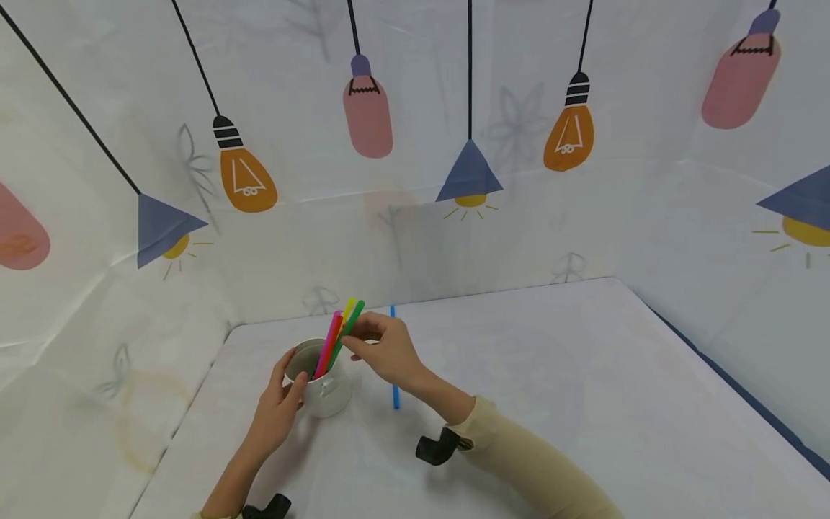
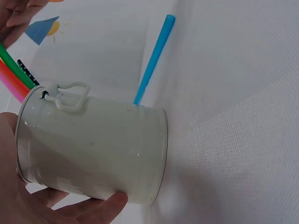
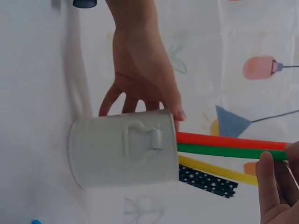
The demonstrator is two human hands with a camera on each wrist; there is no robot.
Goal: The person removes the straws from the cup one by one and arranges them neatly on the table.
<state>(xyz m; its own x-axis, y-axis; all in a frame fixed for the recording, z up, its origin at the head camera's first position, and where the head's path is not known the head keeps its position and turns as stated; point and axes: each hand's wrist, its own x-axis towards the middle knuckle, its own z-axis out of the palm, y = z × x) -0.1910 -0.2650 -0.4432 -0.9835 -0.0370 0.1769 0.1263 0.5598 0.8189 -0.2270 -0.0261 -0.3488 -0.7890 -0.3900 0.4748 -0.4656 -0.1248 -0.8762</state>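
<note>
"What could go wrong?"
"The left hand (image 1: 275, 412) curls round the pale can (image 1: 328, 398), lower left of the frame's centre; the right hand (image 1: 391, 351) pinches the green straw (image 1: 354, 317); a sideways tug might tip the can or drag the orange straw (image 3: 224, 138) along."
"And the green straw's direction?"
"Its long axis leans; lower end inside the can, top toward the upper right."

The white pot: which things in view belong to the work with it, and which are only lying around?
Seem in use:
white pot, held by left hand
green straw, pinched by right hand
red straw, yellow straw, pink straw, black dotted strip, all in the pot

Seem only around:
blue straw, lying on the table outside the pot, perhaps for later
lamp pictures behind
</note>
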